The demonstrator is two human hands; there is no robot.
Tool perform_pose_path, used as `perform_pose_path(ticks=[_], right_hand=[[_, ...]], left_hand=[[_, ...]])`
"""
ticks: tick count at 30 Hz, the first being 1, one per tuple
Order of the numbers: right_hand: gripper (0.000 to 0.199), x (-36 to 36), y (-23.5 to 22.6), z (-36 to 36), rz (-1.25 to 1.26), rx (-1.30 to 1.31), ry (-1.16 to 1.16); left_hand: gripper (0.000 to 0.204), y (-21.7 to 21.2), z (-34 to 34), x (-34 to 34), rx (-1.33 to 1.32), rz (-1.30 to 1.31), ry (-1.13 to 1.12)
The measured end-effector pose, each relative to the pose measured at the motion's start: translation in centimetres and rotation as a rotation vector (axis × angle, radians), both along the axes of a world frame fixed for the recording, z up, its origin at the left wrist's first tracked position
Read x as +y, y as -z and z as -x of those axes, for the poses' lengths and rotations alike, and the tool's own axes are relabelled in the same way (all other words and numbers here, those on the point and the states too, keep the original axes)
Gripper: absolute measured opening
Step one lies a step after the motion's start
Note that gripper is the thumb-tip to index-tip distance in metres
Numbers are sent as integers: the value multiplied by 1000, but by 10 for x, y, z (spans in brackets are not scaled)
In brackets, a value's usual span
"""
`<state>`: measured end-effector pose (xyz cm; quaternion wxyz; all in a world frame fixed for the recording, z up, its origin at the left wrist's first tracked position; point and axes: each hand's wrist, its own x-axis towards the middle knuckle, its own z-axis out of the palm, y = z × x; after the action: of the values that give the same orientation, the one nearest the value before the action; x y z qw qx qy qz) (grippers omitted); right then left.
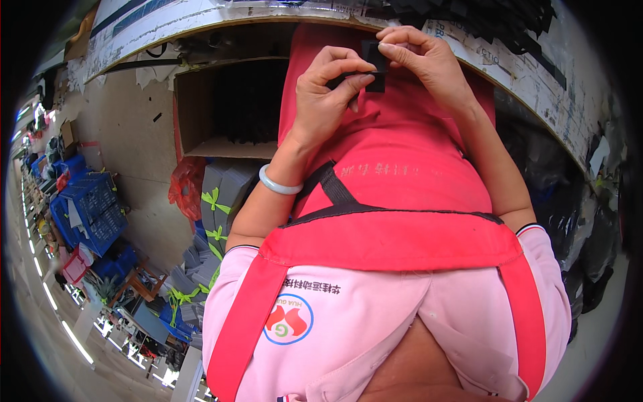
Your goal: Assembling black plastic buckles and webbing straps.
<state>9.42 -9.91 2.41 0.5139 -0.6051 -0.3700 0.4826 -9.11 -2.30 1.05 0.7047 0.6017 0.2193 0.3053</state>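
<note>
My left hand point(328, 94) and my right hand point(422, 57) meet in front of my red apron point(395, 167), near the edge of the worktable point(201, 27). Together they pinch a small black flat piece point(374, 63) between thumbs and fingertips. The left hand grips its lower left edge, and the right hand pinches its upper right corner. A pale bangle point(278, 184) circles my left wrist. Most of the black piece is hidden by my fingers.
An open cardboard box point(221, 107) stands under the table at the left. Grey bundles tied with green ribbon point(214, 201) are stacked beside it. Blue crates point(90, 208) stand further left. Dark material point(495, 20) lies on the table at the upper right.
</note>
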Motion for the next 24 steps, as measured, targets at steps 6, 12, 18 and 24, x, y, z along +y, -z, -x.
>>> perform_pose_path(ticks=[6, 12, 18, 24], right_hand=[[15, 2, 0, -1, -10, 121, -5], [12, 4, 18, 8, 6, 67, 27], [16, 3, -23, -4, -196, -543, -157], [12, 66, -51, -79, -337, -1182, 148]], left_hand=[[13, -4, 0, 0, -4, -4, 25], [14, -28, 20, 7, 163, -340, 115], [24, -30, 119, 56, 597, 107, -124], [27, 33, 159, 79, 29, 616, -526]])
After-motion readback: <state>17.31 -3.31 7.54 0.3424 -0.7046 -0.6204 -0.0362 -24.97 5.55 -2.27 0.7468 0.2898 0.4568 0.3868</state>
